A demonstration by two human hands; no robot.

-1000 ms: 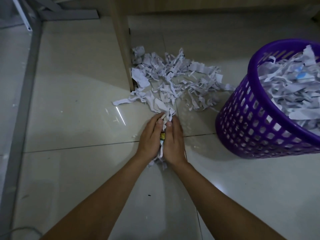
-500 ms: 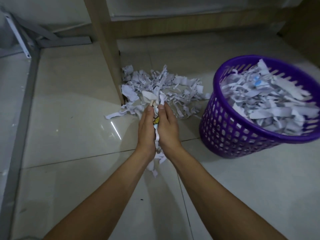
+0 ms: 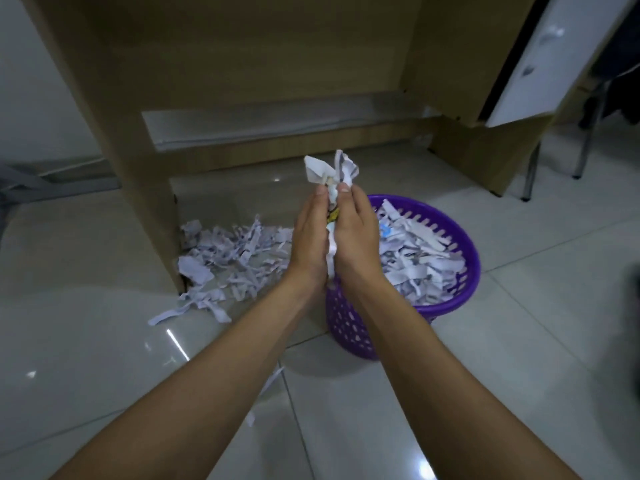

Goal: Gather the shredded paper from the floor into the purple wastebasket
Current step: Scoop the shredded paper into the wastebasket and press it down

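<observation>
Grip: left hand and right hand pressed palm to palm, fingers straight, a wad of shreds sandwiched between; its crumpled top sticks out above the fingertips, a tail hangs below the wrists.

Position: raised, at the near-left rim of the basket, not plainly over its opening.

Basket: purple, mesh-sided, already heaped with shreds.

Pile: more shredded paper on the floor, left of the basket, against the desk leg. Two stray strips lie nearer.

Handling, by judgement: keep palms tight, carry rightward over the opening, part them low so light strips fall inside.
</observation>
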